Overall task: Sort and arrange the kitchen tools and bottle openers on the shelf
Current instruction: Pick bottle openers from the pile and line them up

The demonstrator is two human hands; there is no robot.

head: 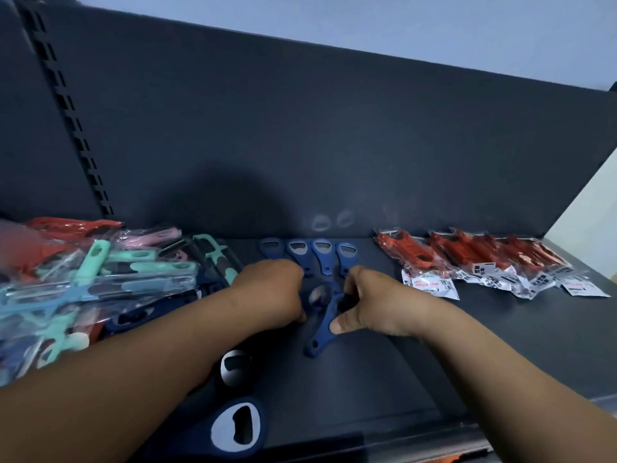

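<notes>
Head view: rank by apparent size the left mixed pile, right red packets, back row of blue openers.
1. mixed pile
2. red packets
3. row of blue openers
The pile lies nearer the camera, so its lead may be partly perspective.

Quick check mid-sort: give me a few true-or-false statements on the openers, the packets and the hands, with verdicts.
1. Four blue bottle openers lie in a row at the back of the shelf. True.
2. The right hand holds nothing. False: it grips a loose blue opener.
3. The red packets lie to the right of that row. True.
4. The pile on the left holds only red items. False: it mixes mint, pink, blue and red.
</notes>
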